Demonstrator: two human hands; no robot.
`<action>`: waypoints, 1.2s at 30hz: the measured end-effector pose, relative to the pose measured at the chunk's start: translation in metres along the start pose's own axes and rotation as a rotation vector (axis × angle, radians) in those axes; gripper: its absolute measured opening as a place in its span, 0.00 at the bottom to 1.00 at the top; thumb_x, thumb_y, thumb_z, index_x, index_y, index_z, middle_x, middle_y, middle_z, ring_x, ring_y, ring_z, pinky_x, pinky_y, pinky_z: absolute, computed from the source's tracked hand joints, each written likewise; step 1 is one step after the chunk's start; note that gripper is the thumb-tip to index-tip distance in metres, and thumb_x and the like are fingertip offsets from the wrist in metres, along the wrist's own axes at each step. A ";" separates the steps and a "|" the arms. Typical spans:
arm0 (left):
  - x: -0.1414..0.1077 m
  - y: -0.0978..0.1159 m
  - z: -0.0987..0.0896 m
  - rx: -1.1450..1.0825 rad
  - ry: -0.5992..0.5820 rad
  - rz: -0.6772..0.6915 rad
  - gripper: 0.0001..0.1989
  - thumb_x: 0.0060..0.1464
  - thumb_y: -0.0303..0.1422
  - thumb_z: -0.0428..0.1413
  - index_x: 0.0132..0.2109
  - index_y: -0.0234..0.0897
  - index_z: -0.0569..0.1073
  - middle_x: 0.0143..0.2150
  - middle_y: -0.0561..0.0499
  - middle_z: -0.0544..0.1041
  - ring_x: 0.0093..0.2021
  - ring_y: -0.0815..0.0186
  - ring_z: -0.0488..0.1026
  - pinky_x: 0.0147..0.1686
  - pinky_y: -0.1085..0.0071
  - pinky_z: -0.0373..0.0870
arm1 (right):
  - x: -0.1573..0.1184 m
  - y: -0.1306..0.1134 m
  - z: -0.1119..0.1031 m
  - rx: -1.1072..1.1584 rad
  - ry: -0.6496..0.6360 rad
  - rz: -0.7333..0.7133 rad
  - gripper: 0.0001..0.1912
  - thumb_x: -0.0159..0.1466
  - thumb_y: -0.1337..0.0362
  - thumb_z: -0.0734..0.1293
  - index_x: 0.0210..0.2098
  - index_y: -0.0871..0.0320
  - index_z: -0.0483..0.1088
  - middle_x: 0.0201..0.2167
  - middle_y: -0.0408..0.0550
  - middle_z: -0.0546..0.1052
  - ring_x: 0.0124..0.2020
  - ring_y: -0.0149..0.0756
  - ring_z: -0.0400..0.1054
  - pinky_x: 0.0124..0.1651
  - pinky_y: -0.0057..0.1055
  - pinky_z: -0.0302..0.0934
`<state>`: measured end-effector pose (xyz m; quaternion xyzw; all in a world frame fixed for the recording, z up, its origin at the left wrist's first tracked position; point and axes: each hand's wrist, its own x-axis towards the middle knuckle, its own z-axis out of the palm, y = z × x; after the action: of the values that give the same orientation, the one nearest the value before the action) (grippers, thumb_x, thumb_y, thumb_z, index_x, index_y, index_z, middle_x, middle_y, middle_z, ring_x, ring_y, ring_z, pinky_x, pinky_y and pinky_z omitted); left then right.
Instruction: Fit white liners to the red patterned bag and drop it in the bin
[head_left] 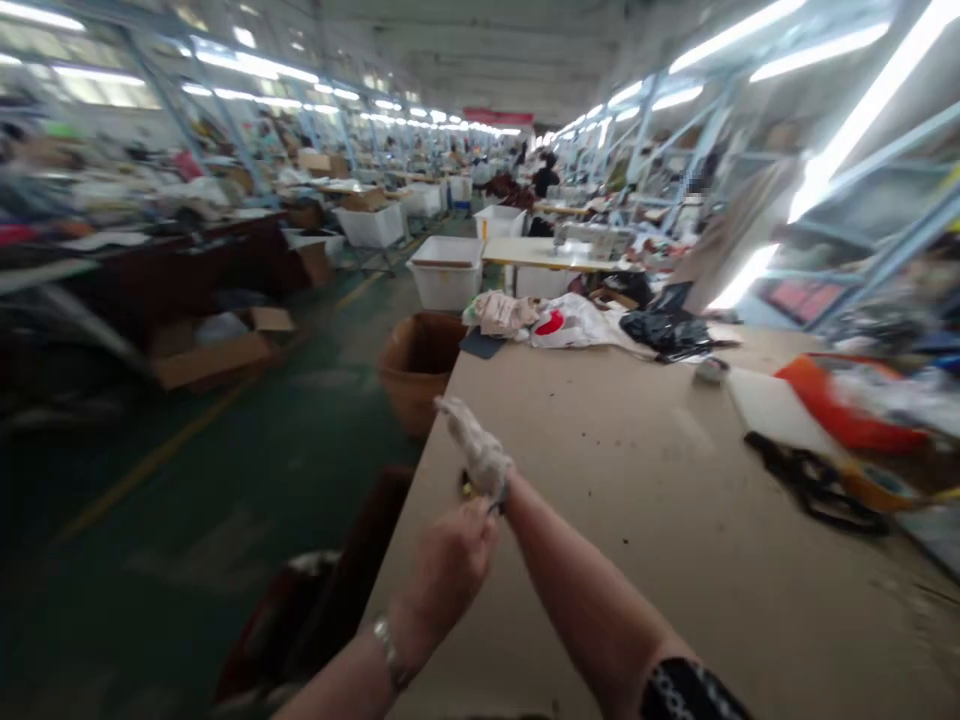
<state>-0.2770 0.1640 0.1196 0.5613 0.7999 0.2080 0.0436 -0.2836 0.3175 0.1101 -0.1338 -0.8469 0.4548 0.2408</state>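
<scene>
A whitish glove (474, 440) covers my right hand (484, 455), which is stretched forward above the left edge of the table (637, 480). My left hand (454, 555) is bare, with a metal band on its wrist, and its fingers are pinched on the glove's cuff at my right wrist. The gloved fingers point up and to the left; blur hides how far apart they are. A small dark and yellow thing (466, 485) shows just beside the glove, too blurred to name.
Crumpled cloth and bags (570, 320) lie at the table's far end. An orange bag (847, 400) and black straps (814, 480) are at the right. A brown bin (420, 365) stands beyond the left edge, a cardboard box (217, 350) on the floor.
</scene>
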 end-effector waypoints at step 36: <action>-0.380 -0.072 -0.015 0.066 -0.438 -1.206 0.07 0.46 0.23 0.54 0.23 0.35 0.66 0.21 0.55 0.71 0.23 0.68 0.69 0.24 0.77 0.59 | -0.023 0.132 0.056 -0.843 -0.547 0.288 0.24 0.68 0.59 0.57 0.60 0.63 0.57 0.46 0.68 0.66 0.44 0.59 0.70 0.40 0.45 0.59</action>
<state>-0.2061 -0.2086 0.0429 0.0433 0.9536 0.0031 0.2979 -0.2924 0.3407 -0.0333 -0.2104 -0.9615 0.1210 -0.1290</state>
